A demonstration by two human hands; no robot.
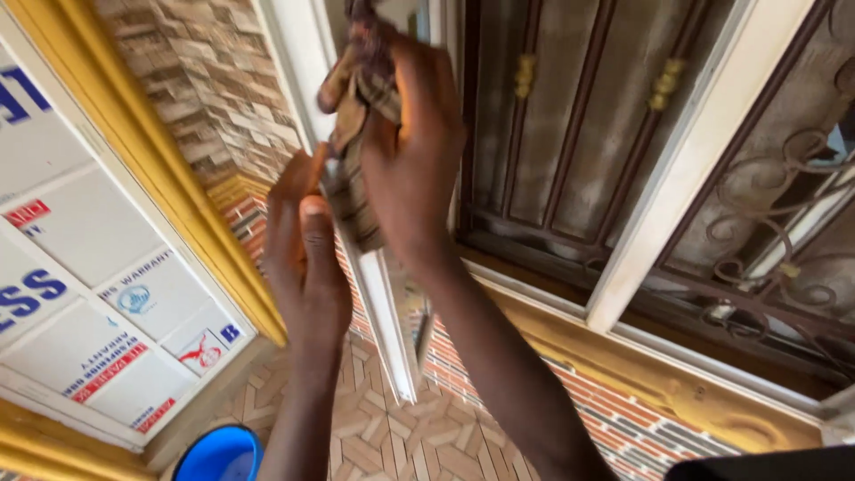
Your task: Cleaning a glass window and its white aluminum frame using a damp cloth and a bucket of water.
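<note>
The left hand (pixel 303 258) steadies the edge of an open white-framed window sash (pixel 383 312), fingers pressed together along it. Just above, the right hand (pixel 414 151) clamps a checked cloth (pixel 356 134) against the frame, fingers curled around it. Too hard a push could swing the sash away; the cloth might slip toward the blue bucket (pixel 218 456) below.

White sign panel (pixel 80 267) at left, yellow-framed, tilted; rectangular sections carry blue lettering, red label strips, small round blue logo.
</note>
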